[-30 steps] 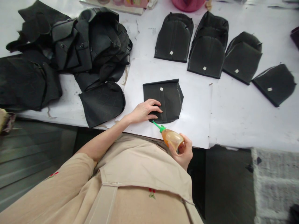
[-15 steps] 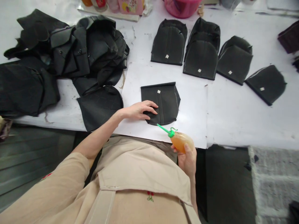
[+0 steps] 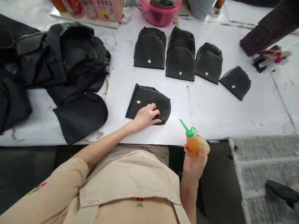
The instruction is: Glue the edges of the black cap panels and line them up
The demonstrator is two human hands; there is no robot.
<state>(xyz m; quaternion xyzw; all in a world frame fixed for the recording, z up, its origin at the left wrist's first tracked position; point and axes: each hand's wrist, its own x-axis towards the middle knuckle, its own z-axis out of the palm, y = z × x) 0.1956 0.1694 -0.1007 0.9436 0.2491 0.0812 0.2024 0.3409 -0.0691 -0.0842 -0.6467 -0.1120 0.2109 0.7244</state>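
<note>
My left hand point(image 3: 147, 116) rests on a flat black leather-like piece point(image 3: 149, 97), its fingers bent and a little apart. The piece is rounded at its right end and has a straight folded edge at its left, with a small white tag near that edge. In my right hand point(image 3: 195, 163) is a squeeze bottle point(image 3: 197, 145) of amber liquid, held just over the table's front edge. Its green nozzle points up and left, with the tip apart from the black piece. The small green cap hangs open beside the nozzle.
Several similar black pieces point(image 3: 180, 62) lie in a row at the back. A heap of black parts point(image 3: 72, 51) fills the left. Behind stand a pink basin point(image 3: 161, 14) and a pink box point(image 3: 107, 11). At the right, a dark sleeve point(image 3: 268, 29) reaches over the table point(image 3: 210, 109).
The black piece has turned counterclockwise, so its folded edge now faces left instead of away. My left hand has moved along with it. The bottle has moved right, away from the piece.
</note>
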